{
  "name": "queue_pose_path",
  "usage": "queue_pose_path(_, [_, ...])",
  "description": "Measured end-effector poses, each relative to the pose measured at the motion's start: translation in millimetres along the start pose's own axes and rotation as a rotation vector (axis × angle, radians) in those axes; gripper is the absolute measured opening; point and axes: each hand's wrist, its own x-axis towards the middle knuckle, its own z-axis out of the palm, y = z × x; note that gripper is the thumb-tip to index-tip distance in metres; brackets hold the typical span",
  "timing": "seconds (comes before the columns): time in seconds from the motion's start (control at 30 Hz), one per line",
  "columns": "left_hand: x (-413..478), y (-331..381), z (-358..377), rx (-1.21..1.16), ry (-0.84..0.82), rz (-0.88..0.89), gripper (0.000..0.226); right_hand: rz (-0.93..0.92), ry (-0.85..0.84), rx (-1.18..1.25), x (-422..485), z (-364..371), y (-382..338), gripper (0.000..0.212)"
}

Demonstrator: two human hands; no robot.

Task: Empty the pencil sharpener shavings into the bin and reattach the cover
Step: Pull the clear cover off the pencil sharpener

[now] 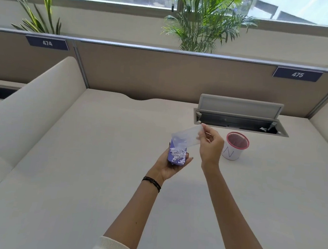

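Above the table, the left hand cups one purple sharpener heaped with shavings, and the right hand pinches its one clear cover just above. To the right stands one pink-rimmed bin marked "N"; farther off, two partition plates read "474" and "475".

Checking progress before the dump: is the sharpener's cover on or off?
Off. The right hand holds the clear cover lifted from the purple sharpener in the left hand; shavings lie exposed.
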Motion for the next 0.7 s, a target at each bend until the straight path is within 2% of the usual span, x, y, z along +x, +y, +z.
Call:
queue_pose_path(0.33, [0.7,-4.5,3.6,-0.026,0.033,-0.017,0.038,-0.403,0.026,-0.076,5.8,-7.3,-21.6,0.024])
queue_pose_path(0.43, [1.2,-5.7,4.3,-0.009,0.018,-0.017,0.036,-0.484,-0.078,-0.149,6.4,-3.4,-18.7,0.024])
queue_pose_path(0.5, [1.4,-6.1,4.8,0.011,0.001,-0.01,0.035,-0.512,-0.159,-0.211,7.8,-0.4,-15.1,0.023])
queue_pose_path(0.7, [4.2,-7.2,4.8,0.014,0.003,-0.012,0.035,-0.492,-0.12,-0.196,10.1,-0.9,-15.2,0.022])
